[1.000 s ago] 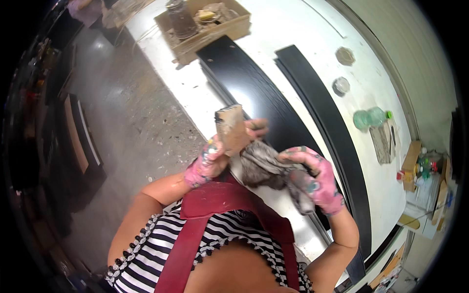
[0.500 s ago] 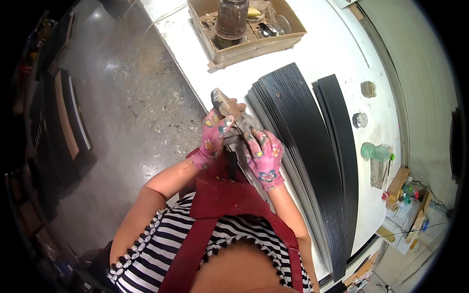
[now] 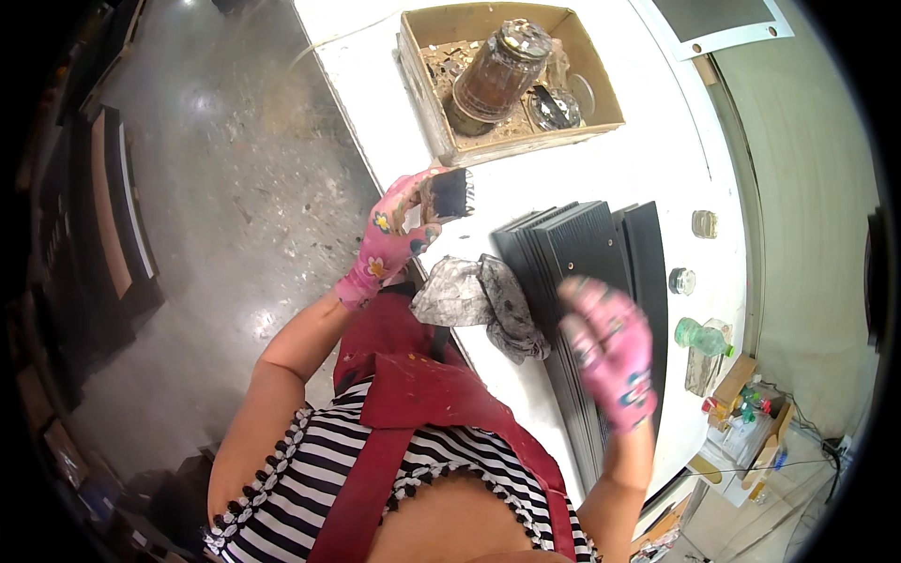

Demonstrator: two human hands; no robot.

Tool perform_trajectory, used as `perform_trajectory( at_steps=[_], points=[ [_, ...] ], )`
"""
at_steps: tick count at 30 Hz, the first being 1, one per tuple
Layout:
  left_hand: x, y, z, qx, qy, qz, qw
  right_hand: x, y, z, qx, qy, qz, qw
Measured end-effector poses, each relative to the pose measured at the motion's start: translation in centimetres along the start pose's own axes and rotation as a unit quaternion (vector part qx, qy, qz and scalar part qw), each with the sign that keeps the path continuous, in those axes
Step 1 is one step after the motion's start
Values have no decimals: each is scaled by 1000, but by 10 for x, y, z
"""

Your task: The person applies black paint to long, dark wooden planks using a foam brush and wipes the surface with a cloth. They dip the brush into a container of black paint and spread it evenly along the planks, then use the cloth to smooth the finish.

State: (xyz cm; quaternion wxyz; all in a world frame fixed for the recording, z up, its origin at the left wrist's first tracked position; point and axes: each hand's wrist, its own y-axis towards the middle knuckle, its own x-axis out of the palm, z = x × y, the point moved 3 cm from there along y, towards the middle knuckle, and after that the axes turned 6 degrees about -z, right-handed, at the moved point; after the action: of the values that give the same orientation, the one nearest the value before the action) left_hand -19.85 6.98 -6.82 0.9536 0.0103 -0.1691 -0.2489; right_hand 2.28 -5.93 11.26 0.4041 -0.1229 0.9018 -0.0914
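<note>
My left hand (image 3: 383,246), in a pink flowered glove, grips a flat paintbrush (image 3: 452,194) near the table edge. Its dark bristles with pale streaks face right; its handle is mostly hidden by the hand. My right hand (image 3: 615,352), gloved alike and blurred, is over the stack of long black ribbed boards (image 3: 587,246) with fingers apart and nothing visible in them. Whether it touches the boards I cannot tell. Between the hands, a grey stained rag (image 3: 460,293) lies crumpled at the table edge, against the stack's near left side.
Beyond the hands stands a cardboard box (image 3: 535,150) with a large stained jar (image 3: 502,70) tilted inside. Along the right of the white table (image 3: 394,113) are a small jar (image 3: 704,223), a round lidded container (image 3: 682,281) and a green plastic bottle (image 3: 701,336).
The rag has left my hands and lies on the table. My right hand has moved right, over the boards. My left hand has turned the paintbrush so its bristles face right.
</note>
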Motion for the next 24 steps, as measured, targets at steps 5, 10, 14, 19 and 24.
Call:
perform_trajectory(
  at_steps=[5,10,14,19,24],
  points=[
    [-7,18,8,-2,40,42,998,-51,145,-26,-94,-302,185,930],
    [-17,31,21,28,77,73,994,-51,246,-22,-109,-333,191,917],
    [-30,40,19,45,182,91,978,-51,272,-9,-114,-257,152,948],
    [-26,51,13,34,171,95,980,-70,258,-13,-145,-98,148,973],
    [-16,57,16,26,112,122,986,-146,199,-15,-170,-155,273,934]
  ],
)
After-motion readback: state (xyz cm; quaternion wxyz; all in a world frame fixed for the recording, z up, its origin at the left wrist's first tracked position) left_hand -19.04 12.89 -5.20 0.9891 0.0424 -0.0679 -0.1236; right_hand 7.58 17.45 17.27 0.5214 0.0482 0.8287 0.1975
